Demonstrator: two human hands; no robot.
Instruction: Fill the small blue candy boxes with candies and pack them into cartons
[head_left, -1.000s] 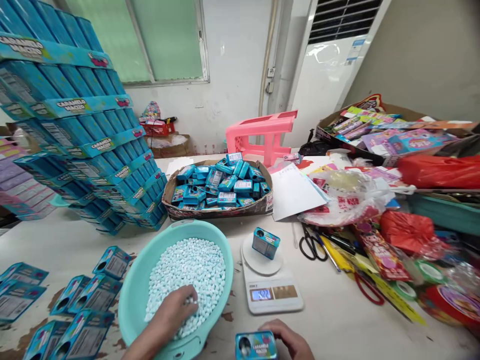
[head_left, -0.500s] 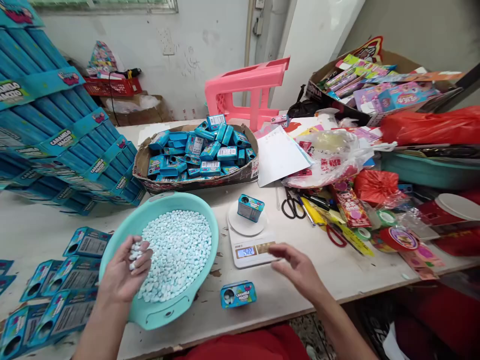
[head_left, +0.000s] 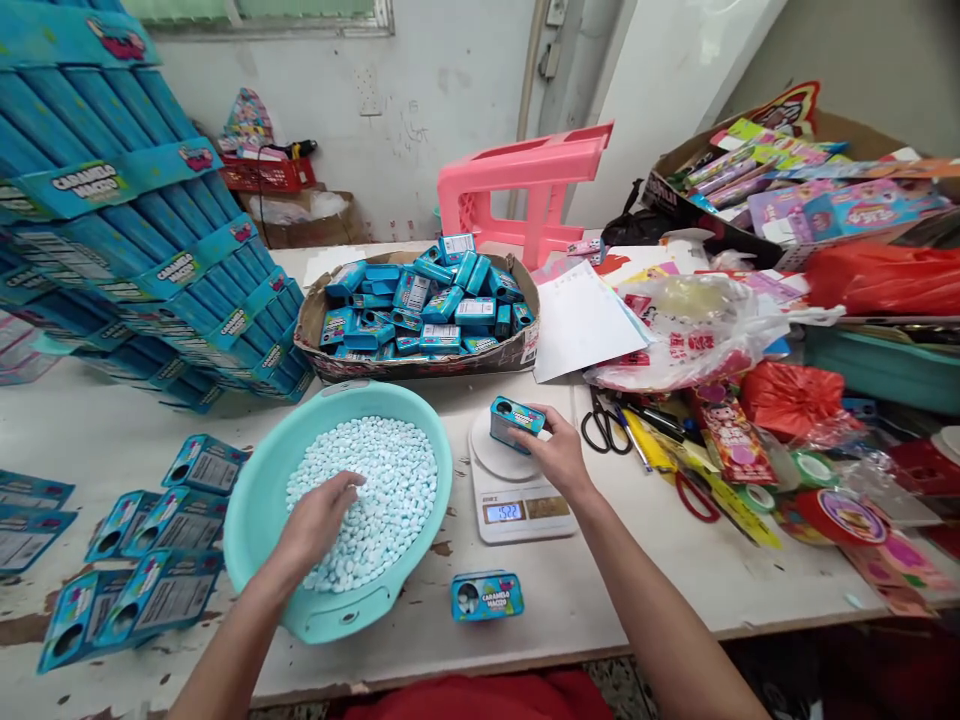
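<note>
One blue box [head_left: 487, 597] stands alone near the front edge of the worktop [head_left: 750, 585], with white pieces showing in its round hole. Off to the left are seven more boxes [head_left: 169, 600], five grouped near the bowl and two at the picture's edge.

The one green bowl [head_left: 246, 510] holds pale blue and white candies [head_left: 390, 455], too many to count. The left hand [head_left: 319, 520] is among them, fingers partly curled; whether it grips any I cannot tell. To the bowl's right is one white scale [head_left: 501, 487], its display lit. The right hand [head_left: 559, 455] is closed on the right end of one small box [head_left: 510, 415] at the scale's round plate; whether the box touches the plate is unclear.

Farther right lie two pairs of scissors [head_left: 697, 497], one with black handles and one with red, and two rolls of tape [head_left: 814, 468].

Beyond the bowl, one cardboard tray [head_left: 420, 368] is heaped with boxes, many overlapping. One tall stack [head_left: 120, 190] of filled display trays rises on the left. Behind are one pink stool [head_left: 517, 173] and one red basket [head_left: 277, 174].
</note>
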